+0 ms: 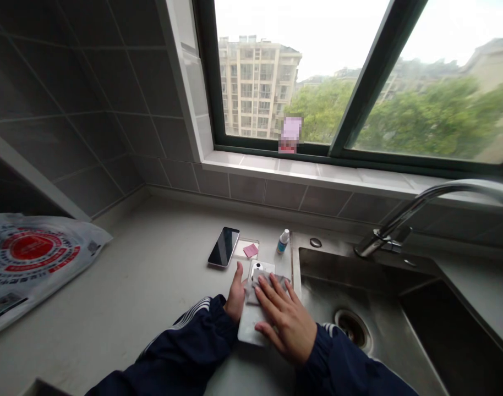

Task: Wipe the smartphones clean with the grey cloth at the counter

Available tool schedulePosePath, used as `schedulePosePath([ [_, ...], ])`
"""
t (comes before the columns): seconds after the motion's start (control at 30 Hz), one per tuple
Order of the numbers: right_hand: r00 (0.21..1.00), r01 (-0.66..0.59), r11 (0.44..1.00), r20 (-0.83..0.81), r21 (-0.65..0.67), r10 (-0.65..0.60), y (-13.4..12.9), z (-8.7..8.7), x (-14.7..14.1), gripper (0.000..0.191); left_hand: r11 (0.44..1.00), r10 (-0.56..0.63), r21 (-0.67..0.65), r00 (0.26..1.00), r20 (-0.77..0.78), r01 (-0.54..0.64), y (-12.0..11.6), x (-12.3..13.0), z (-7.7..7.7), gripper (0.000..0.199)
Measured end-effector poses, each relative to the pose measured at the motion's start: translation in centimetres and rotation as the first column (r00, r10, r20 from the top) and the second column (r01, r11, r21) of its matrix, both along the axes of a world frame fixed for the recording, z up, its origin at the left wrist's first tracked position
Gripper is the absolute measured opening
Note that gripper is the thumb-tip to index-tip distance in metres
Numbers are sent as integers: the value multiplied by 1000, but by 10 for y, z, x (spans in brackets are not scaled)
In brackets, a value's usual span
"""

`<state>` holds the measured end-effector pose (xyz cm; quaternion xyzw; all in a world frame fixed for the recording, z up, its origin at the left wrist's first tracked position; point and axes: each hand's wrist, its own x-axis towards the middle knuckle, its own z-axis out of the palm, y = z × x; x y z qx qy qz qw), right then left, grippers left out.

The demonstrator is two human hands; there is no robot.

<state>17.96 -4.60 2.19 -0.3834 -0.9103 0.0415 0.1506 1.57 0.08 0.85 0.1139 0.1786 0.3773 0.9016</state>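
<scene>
A white phone (pixel 251 328), its camera end pointing away from me, lies at the counter's front near the sink. My left hand (pixel 235 295) holds its left edge, thumb raised and the other fingers mostly hidden. Over the phone's back, my right hand (pixel 285 316) presses a grey cloth (pixel 253 294) with its fingers spread. Beyond them a dark-screened phone (pixel 224 247) rests beside a clear case (pixel 240 248) with a pink piece (pixel 250 251) on it. A small spray bottle (pixel 283 242) stands upright by the sink's edge.
To the right is a steel sink (pixel 296 264) with a drain (pixel 353 329) and a curved faucet (pixel 383 236). A printed plastic bag (pixel 40 258) lies on the counter at the left. A window (pixel 276 147) is behind the counter.
</scene>
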Motion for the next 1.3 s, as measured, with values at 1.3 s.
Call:
schedulePosePath([
  [1.3, 998, -60, 996, -20, 61, 61, 2, -4, -2, 63, 978, -192, 96, 977, 95, 183, -10, 3, -4, 90],
])
